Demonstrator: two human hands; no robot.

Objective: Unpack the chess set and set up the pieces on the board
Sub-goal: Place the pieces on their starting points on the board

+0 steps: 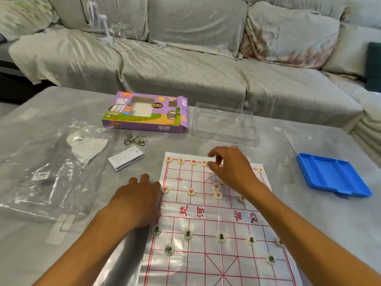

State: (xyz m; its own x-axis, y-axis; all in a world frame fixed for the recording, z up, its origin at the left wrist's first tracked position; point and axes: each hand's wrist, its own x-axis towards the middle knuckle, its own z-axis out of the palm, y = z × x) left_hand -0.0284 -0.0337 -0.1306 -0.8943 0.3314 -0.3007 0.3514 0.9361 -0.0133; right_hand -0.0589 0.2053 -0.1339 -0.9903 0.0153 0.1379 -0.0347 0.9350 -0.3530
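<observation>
— What are the hands doing?
— The right hand reaches over the board's far edge, thumb and forefinger pinched narrow; whether they grip a piece I cannot tell. The left hand lies flat, fingers spread, on the board's left edge.
— And the board?
— A thin red-lined sheet on the surface, long axis running away from the person, tilted slightly right. Red pieces sit on the far half, black pieces on the near.
— Beyond it?
— A purple box near the far edge, a clear tray beside it, a blue tray toward the right edge.
</observation>
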